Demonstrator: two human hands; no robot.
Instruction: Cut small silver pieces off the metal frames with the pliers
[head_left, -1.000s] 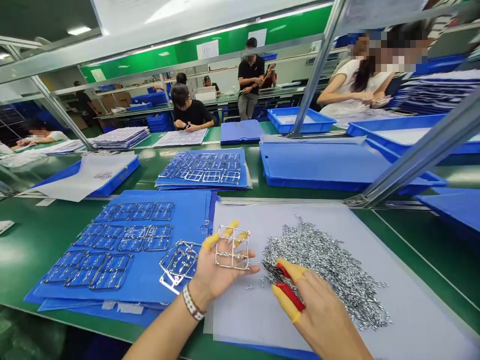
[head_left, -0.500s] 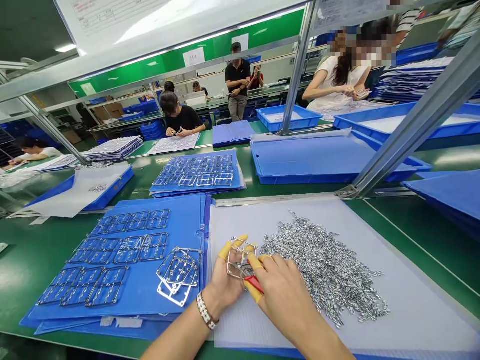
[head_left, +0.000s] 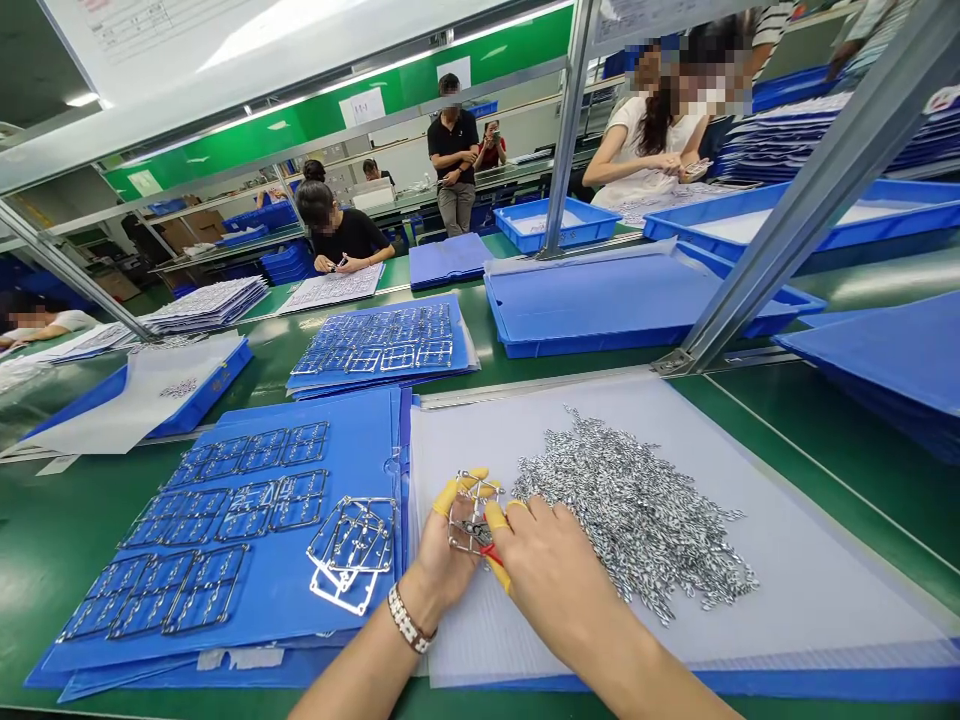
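My left hand (head_left: 442,555), with yellow finger cots, pinches a small stamped metal frame (head_left: 472,525) above a white corrugated plastic sheet (head_left: 750,610). My right hand (head_left: 555,590) closes around red-handled side cutters (head_left: 491,553), and their jaws sit at the frame, mostly hidden by my fingers. To the right lies a large heap of small silver metal pieces (head_left: 630,515). Left of my left hand, several loose metal frames (head_left: 351,550) rest on a blue plastic folder (head_left: 360,440), which holds rows of similar frames.
Beyond the sheet, a blue sheet stack (head_left: 382,345) carries more frames, and a large blue tray (head_left: 637,305) stands to its right. A grey metal upright (head_left: 780,210) rises at the right. Co-workers (head_left: 341,235) sit and stand along the green benches behind.
My right hand has moved left from beside the heap, bringing the cutters to the frame. My left hand now pinches the frame instead of holding it on the open palm. The view has shifted slightly.
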